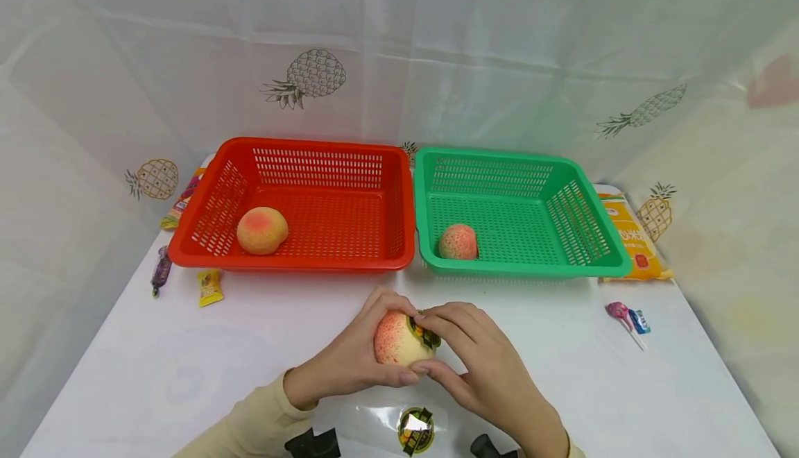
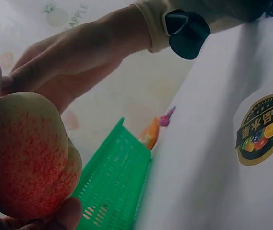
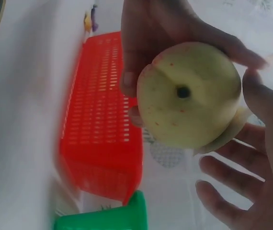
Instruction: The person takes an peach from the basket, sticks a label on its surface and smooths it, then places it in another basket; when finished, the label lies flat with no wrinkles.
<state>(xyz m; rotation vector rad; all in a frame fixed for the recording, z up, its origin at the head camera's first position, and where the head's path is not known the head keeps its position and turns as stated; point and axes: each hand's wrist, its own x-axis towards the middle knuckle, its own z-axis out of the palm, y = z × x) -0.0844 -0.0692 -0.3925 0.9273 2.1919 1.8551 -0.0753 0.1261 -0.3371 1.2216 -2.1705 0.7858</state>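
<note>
A peach [image 1: 394, 338], pale yellow with red speckles, is gripped by my left hand [image 1: 352, 354], thumb below and fingers over its top. In the right wrist view the peach [image 3: 189, 96] shows its pale end with a dark hole. A black and gold fruit sticker [image 1: 427, 334] lies against the peach's right side, and its pale edge [image 3: 225, 134] stands out from the skin. My right hand [image 1: 480, 350] touches the sticker's upper edge with its fingertips, its thumb by the lower side of the peach. Another fruit sticker [image 2: 263, 129] lies on a clear sheet in front.
A red basket [image 1: 299, 264] holds one peach [image 1: 262, 230]; the green basket [image 1: 530, 268] beside it holds another peach [image 1: 458, 242]. Wrapped candies, including a yellow one [image 1: 209, 287], lie at left. A lollipop [image 1: 619, 312] and an orange packet [image 1: 633, 239] are at right.
</note>
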